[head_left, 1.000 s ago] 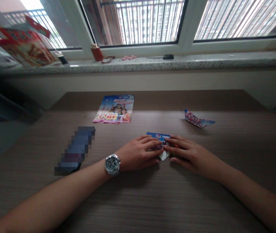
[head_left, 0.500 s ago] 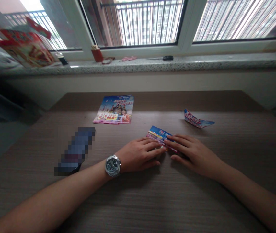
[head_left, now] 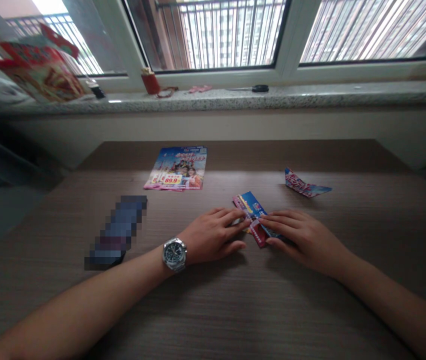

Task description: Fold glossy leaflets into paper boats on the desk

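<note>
One wood-grain table (head_left: 235, 310) | folded leaflet (head_left: 252, 206), flat flyer (head_left: 177, 167) | granite sill (head_left: 310, 96) | barred windows (head_left: 213, 35)

On the tabletop (head_left: 235, 300) before you, the colourful flyer (head_left: 177, 168) shows a yellow price tag reading "89.9"; print on the folded leaflet (head_left: 254, 212) nearer you is too small to read.

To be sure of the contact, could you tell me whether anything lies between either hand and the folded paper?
Nothing visible does. The left hand and the right hand both rest their fingers directly on the folded paper. The flyer and the second folded piece lie apart, farther from the person.
</note>
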Demonstrator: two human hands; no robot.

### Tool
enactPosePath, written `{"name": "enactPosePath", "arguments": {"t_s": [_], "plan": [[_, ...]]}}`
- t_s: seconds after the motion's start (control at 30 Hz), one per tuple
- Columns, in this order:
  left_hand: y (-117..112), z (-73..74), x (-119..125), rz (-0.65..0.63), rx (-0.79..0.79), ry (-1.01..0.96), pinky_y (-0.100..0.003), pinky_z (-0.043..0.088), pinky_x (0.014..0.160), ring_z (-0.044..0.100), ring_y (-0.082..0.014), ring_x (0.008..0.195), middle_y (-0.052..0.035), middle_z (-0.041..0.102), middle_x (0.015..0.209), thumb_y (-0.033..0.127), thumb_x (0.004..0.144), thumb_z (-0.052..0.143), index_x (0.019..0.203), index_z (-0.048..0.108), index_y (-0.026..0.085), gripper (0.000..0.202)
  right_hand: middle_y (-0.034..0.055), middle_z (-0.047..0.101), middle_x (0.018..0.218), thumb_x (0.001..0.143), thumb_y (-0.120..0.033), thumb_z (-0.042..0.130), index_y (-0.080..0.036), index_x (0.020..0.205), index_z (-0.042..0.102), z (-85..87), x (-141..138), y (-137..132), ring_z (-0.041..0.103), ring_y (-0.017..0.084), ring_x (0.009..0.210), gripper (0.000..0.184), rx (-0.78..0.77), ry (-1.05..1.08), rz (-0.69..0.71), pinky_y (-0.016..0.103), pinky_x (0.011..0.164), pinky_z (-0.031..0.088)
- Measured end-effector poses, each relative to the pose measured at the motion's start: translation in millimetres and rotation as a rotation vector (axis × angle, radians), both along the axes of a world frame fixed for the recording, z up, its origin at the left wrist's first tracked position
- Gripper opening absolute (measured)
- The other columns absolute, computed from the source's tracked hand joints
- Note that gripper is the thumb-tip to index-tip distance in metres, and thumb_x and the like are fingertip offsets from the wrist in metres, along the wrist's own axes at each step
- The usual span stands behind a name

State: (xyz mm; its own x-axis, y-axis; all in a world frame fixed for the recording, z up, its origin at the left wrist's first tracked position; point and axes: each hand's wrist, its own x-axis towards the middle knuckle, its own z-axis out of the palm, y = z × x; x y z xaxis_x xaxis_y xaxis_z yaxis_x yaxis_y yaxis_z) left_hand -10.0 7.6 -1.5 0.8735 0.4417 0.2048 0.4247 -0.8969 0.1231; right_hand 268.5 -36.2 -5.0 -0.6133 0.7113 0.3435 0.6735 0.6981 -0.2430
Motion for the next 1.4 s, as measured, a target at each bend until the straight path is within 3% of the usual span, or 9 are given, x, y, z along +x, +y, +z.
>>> {"name": "enactPosePath", "arguments": {"t_s": [0.13,0.3,0.57,0.77,1.07,1.4], "plan": [[1,-0.7,0,-0.071,-0.046,-0.037,-0.045,0.044,0.112,0.052,-0.0283,0.134,-0.0141,0.051,0.148,0.047,0.101,0.05,0.146,0.047,0.018,0.053,0.0108,0.07,0.129,0.097,-0.03,0.059,-0.024,0.136,0.062,-1.2,1,0,0.066,0.028,0.116,0.04,0.011,0.017,-0.002,0.047,0.097,0.055],[1,-2.6,1,-0.188,-0.06,-0.024,-0.045,0.034,0.12,0.046,-0.0266,0.14,-0.0123,0.046,0.153,0.046,0.102,0.048,0.147,0.045,0.017,0.054,0.0114,0.059,0.144,0.098,-0.029,0.056,-0.024,0.142,0.056,-5.6,1,2,0.053,0.029,0.134,0.044,-0.008,-0.008,0.038,0.05,0.108,0.048],[-3,2.5,2,-0.105,-0.001,0.011,-0.045,0.048,0.106,0.058,-0.0288,0.123,-0.0129,0.057,0.141,0.05,0.102,0.045,0.14,0.053,0.021,0.049,0.0106,0.055,0.149,0.098,-0.03,0.056,-0.026,0.148,0.05,-11.4,2,3,0.045,0.03,0.141,0.05,-0.082,-0.046,0.063,0.052,0.112,0.045],[-4,1.6,2,-0.129,0.004,-0.017,-0.044,0.043,0.115,0.058,-0.0274,0.127,-0.0147,0.055,0.143,0.049,0.102,0.045,0.138,0.054,0.017,0.049,0.012,0.053,0.15,0.097,-0.032,0.058,-0.025,0.148,0.049,-10.9,1,2,0.047,0.031,0.14,0.052,-0.085,-0.046,0.06,0.054,0.111,0.044],[-3,3.2,0,-0.154,-0.005,0.002,-0.043,0.042,0.116,0.057,-0.0272,0.131,-0.0154,0.054,0.145,0.049,0.103,0.045,0.142,0.051,0.015,0.052,0.005,0.051,0.153,0.098,-0.031,0.057,-0.029,0.145,0.051,-8.8,5,3,0.044,0.029,0.142,0.047,-0.086,-0.06,0.152,0.053,0.115,0.041],[3,3.5,-3,-0.202,-0.061,0.004,-0.044,0.04,0.118,0.055,-0.0265,0.134,-0.0149,0.054,0.147,0.046,0.102,0.048,0.141,0.053,0.014,0.051,0.0057,0.051,0.152,0.097,-0.033,0.059,-0.032,0.149,0.047,-9.7,5,2,0.045,0.03,0.141,0.053,-0.097,-0.056,0.152,0.056,0.113,0.042]]}}
